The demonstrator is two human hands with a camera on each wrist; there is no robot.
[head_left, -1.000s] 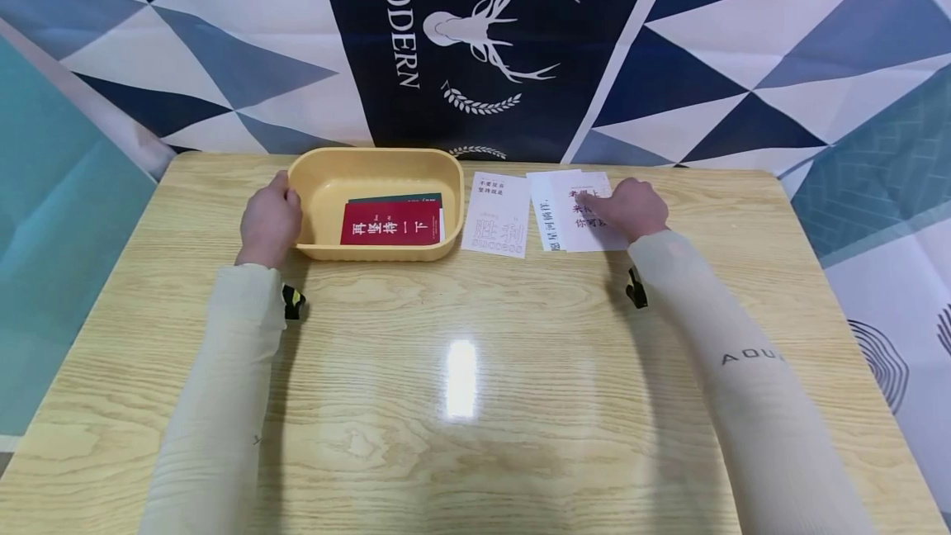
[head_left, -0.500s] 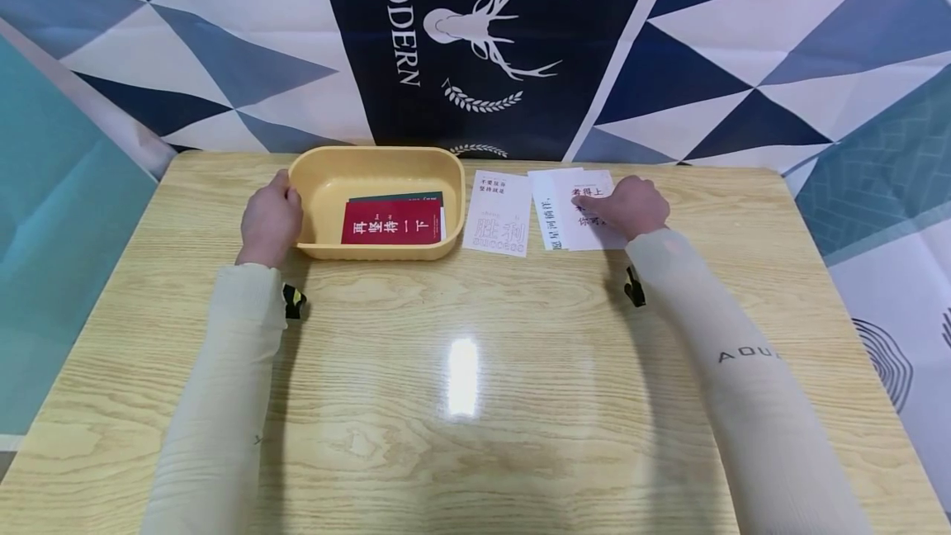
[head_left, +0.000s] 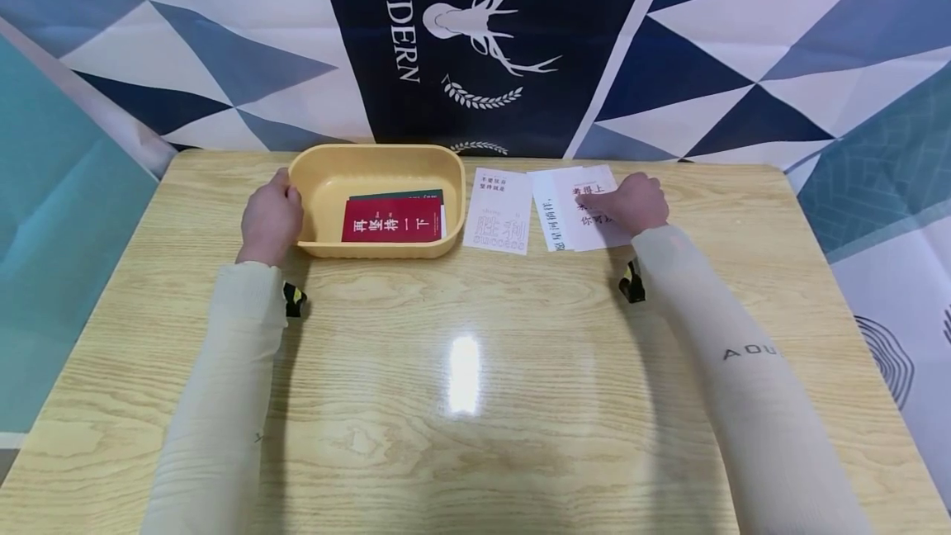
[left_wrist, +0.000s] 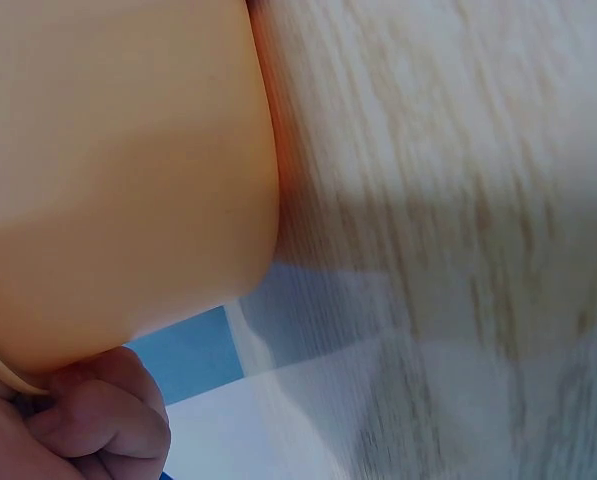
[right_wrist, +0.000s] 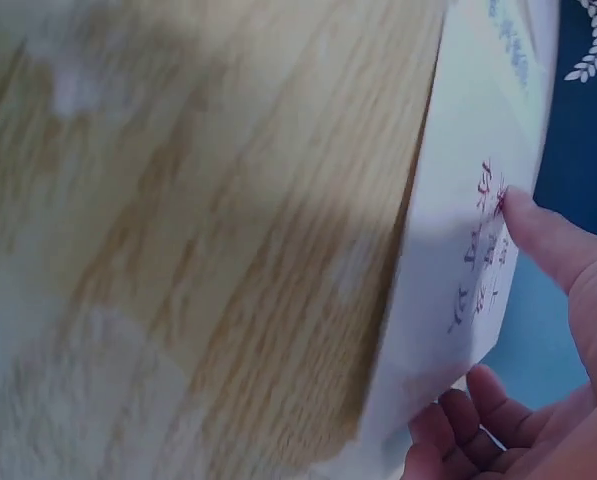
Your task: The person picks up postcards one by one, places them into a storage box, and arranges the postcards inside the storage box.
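A yellow plastic bin (head_left: 371, 250) stands at the table's back left; a red card (head_left: 394, 225) overlaps a dark green one (head_left: 409, 194) inside it. My left hand (head_left: 269, 220) grips the bin's left rim, and the left wrist view shows curled fingers (left_wrist: 113, 415) at that rim. At the back, right of centre, my right hand (head_left: 633, 203) pinches a white card with dark red characters (head_left: 568, 229), thumb on its face and fingers at its edge in the right wrist view. This card partly covers another white card (head_left: 546, 213) with dark lettering.
Between the bin and the held card lies a white card (head_left: 496, 213) with outlined lettering. The wooden table (head_left: 461, 469) ends at a patterned wall covering (head_left: 475, 48) just behind the bin and cards.
The right hand and the card it pinches have shifted slightly, with the card's far edge now a little higher in view. The left hand stays on the bin.
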